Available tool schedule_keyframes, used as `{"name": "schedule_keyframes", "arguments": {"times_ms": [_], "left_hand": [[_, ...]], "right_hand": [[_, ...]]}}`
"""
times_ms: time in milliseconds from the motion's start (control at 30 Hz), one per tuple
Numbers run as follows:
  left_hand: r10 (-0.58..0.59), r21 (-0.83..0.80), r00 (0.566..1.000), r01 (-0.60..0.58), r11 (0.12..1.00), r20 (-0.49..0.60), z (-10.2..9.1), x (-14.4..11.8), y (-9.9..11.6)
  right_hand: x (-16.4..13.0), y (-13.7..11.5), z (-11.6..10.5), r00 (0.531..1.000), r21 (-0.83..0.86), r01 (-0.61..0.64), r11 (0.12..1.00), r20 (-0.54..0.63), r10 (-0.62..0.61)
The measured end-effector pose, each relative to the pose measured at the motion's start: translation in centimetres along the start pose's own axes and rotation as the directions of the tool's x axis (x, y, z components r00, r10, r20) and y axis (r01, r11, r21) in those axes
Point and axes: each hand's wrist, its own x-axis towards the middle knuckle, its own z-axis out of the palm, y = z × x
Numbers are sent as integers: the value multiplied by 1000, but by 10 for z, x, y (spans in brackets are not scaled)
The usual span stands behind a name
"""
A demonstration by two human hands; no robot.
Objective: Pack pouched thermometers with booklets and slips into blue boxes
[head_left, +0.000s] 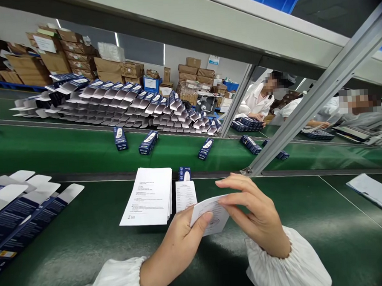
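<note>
My left hand (179, 237) is closed on a white printed paper slip (219, 224), thumb on the near face, above the green worktop. My right hand (255, 212) pinches the slip's upper right corner, with one finger raised off it. Behind them lies another printed slip (184, 194), partly covered by my left hand and the held slip. A dark blue printed box (184, 173) sits just past that slip. To the left rests a stack of white printed sheets (148, 196).
Flattened blue cartons (18, 216) lie at the left, and a white sheet on a board (376, 191) at the right. Beyond runs a green conveyor (175, 156) carrying several blue boxes. Open cartons (118, 102) are piled behind it. A slanted metal post (304, 98) stands right; co-workers sit beyond.
</note>
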Motion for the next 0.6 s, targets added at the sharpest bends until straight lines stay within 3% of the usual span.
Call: {"name": "schedule_keyframes", "arguments": {"times_ms": [233, 367, 467, 600], "left_hand": [[-40, 10, 999, 40, 999, 6, -1, 0, 2], [-66, -41, 998, 65, 997, -14, -2, 1, 2], [-28, -19, 999, 27, 999, -19, -5, 2, 2], [96, 104, 995, -94, 990, -16, -8, 3, 1]], "right_hand": [[0, 0, -1, 1000, 49, -17, 999, -11, 17], [-2, 3, -2, 988, 104, -128, 986, -75, 136], [-2, 3, -1, 970, 125, -241, 963, 2, 242], [-1, -1, 0, 973, 222, -233, 947, 55, 226]]}}
